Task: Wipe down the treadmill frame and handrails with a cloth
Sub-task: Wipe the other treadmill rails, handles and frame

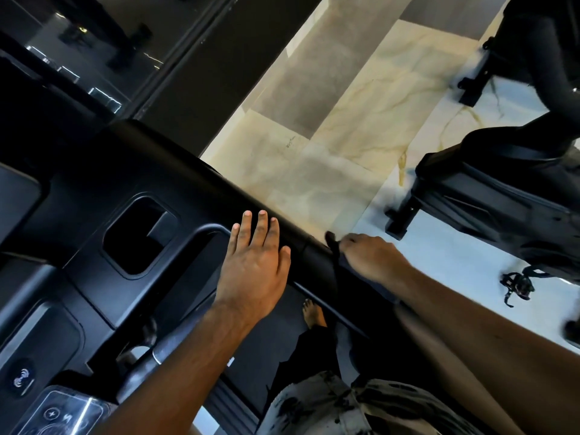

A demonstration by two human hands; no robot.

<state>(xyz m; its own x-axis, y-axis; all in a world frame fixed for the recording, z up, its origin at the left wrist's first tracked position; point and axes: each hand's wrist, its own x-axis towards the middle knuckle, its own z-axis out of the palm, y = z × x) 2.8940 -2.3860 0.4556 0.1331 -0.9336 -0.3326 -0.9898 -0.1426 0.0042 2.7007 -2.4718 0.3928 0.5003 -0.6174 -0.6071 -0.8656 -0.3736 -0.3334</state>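
The black treadmill handrail runs diagonally from the console at upper left down to the right. My left hand lies flat on it with straight fingers, just right of the console's cup recess. My right hand grips a dark cloth wrapped over the rail, a short way down the rail from the left hand. The cloth is nearly the same colour as the rail and is mostly hidden under the fingers.
The console with a lit control panel fills the lower left. A second black exercise machine stands on the pale marble floor at right. My bare foot stands on the treadmill deck below the rail.
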